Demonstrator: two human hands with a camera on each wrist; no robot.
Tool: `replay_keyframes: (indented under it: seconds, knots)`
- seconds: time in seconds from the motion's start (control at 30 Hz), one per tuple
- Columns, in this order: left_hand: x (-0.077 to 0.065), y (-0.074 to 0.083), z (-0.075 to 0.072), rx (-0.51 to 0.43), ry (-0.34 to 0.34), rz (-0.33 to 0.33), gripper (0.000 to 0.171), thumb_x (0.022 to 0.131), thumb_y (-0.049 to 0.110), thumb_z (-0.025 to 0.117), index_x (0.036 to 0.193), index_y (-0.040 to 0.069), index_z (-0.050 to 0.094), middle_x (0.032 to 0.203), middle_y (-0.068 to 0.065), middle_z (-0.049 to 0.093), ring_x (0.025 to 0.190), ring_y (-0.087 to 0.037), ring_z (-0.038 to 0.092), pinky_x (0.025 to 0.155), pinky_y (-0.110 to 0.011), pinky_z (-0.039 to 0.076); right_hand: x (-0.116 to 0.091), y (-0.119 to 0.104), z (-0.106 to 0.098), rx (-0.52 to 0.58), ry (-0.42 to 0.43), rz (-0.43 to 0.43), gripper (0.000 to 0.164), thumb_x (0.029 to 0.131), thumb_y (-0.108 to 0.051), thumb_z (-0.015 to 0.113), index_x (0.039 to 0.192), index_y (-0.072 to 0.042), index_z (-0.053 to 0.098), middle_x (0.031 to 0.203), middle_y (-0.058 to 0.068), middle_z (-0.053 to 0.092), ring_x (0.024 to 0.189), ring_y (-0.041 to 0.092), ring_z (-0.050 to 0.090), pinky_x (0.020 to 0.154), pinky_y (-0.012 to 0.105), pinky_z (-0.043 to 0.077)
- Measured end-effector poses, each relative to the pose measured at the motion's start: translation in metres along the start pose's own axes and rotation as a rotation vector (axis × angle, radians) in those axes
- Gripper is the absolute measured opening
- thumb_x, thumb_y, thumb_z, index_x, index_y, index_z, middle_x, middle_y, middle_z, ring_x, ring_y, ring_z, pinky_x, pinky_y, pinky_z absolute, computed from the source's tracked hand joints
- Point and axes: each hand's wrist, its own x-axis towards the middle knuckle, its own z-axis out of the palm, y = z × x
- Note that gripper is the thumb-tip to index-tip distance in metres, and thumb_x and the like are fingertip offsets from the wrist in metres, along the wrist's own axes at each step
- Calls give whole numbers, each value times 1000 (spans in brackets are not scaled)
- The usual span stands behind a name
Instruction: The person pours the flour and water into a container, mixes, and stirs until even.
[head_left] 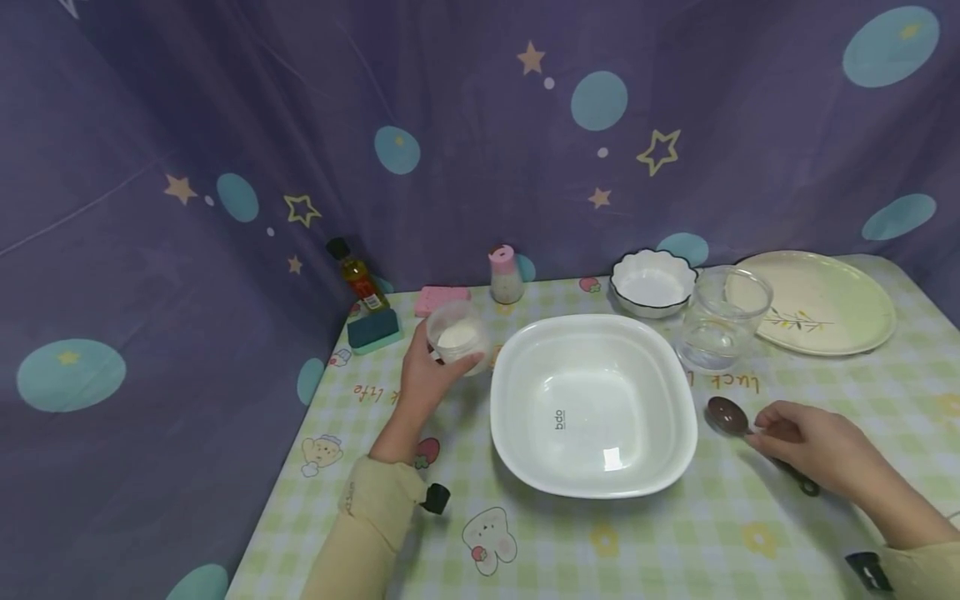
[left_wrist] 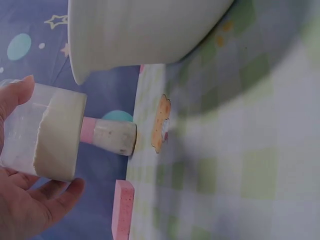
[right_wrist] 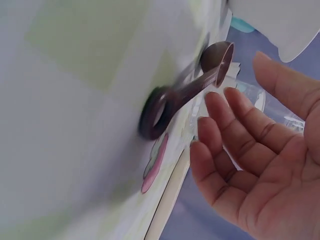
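My left hand (head_left: 427,372) grips a clear plastic cup (head_left: 456,333) of white powder, held left of a large white basin (head_left: 592,408). Seen from the left wrist, the cup (left_wrist: 60,135) is above the tablecloth, with the thumb on one side and fingers on the other. A dark brown measuring spoon (head_left: 727,415) lies on the cloth right of the basin. Over its handle is my right hand (head_left: 825,446). The right wrist view shows that hand's fingers loosely bent and a small gap between them and the spoon (right_wrist: 187,92).
Behind the basin stand a pink-topped shaker (head_left: 506,275), a scalloped bowl (head_left: 654,283) and a clear container (head_left: 722,321) beside an oval plate (head_left: 825,304). At back left are an oil bottle (head_left: 362,279), a dark sponge (head_left: 375,331) and a pink sponge (head_left: 441,300).
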Motion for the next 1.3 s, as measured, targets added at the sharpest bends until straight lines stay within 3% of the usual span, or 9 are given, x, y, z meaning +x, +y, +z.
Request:
replay_keyframes:
  seconds: [0.13,0.37,0.6,0.77,0.9,1.1,1.3]
  knots:
    - [-1,6,0,-27,-17,27,84,70,36,88,141,22,45,133,-1,53,117,-21,51,92,-46,49,0,-8,1,51,41,-7,30,88,-37,72,97,-8,70,88,5,72,81,23,68,74,51,51]
    - [-1,14,2,7,-33,67,83,70,37,89,140,25,46,133,2,54,118,-20,51,90,-46,49,1,-25,3,141,63,-54,23,92,-34,69,100,-13,72,93,3,72,78,3,63,67,28,52]
    - [0,23,1,117,-22,100,86,69,37,89,142,23,45,136,3,52,124,-18,49,100,-47,45,2,-42,2,274,21,-81,30,98,-32,60,108,-6,71,101,6,72,85,-2,62,72,23,52]
    - [1,32,2,222,-5,181,84,65,34,91,137,21,49,132,3,56,121,-18,51,102,-46,41,2,-51,4,400,-59,-83,31,100,-29,57,109,-2,69,100,6,72,85,3,66,70,25,55]
    - [0,40,5,294,-26,257,85,63,31,93,135,22,50,130,2,58,120,-18,52,102,-45,41,3,-55,6,436,-105,-101,28,100,-28,56,107,-4,70,96,1,73,86,4,67,70,26,55]
    - [-4,51,11,453,-68,359,91,63,26,92,141,13,47,139,-6,52,126,-24,48,103,-47,41,2,-57,11,547,-118,-158,21,100,-18,57,101,-2,69,91,1,72,85,8,68,70,26,55]
    - [-6,60,17,564,-92,459,88,62,21,94,137,11,47,130,-5,55,119,-23,49,102,-43,42,1,-60,10,579,-134,-174,20,100,-18,57,99,-2,69,92,1,71,86,8,68,70,27,55]
